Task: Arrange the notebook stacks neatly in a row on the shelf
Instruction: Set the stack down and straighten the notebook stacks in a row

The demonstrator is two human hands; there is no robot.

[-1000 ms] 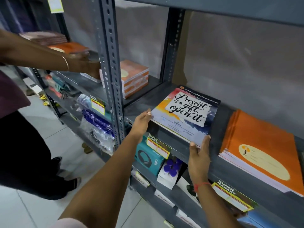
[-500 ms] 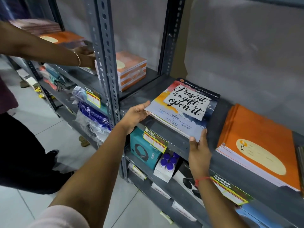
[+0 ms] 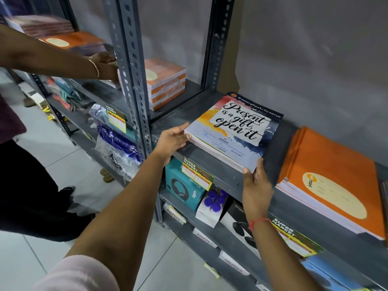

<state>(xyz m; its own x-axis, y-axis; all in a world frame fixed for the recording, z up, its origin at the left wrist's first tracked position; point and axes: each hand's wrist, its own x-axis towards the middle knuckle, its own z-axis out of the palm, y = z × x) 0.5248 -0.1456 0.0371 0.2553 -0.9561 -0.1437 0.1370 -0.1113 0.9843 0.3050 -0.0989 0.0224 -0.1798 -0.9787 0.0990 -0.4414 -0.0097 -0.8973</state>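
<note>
A stack of notebooks with a colourful "Present is a gift, open it" cover [image 3: 235, 131] lies slightly askew on the grey metal shelf [image 3: 279, 139]. My left hand [image 3: 171, 141] grips its near left corner. My right hand [image 3: 257, 190] holds its near right corner at the shelf's front edge. To the right lies an orange notebook stack [image 3: 333, 181], flat on the same shelf. A wrapped pile of orange notebooks [image 3: 165, 82] sits in the bay to the left, beyond the upright post.
Another person's arm [image 3: 52, 57] reaches to notebook stacks [image 3: 73, 40] on the left shelving unit. A perforated metal upright [image 3: 132, 80] divides the bays. Below are boxed headphones [image 3: 184, 187], packets and yellow-green price tags [image 3: 197, 175]. Bare shelf lies behind the colourful stack.
The colourful stack has slid a little further back onto the shelf under both my hands. The other person's hand has shifted along the left shelf.
</note>
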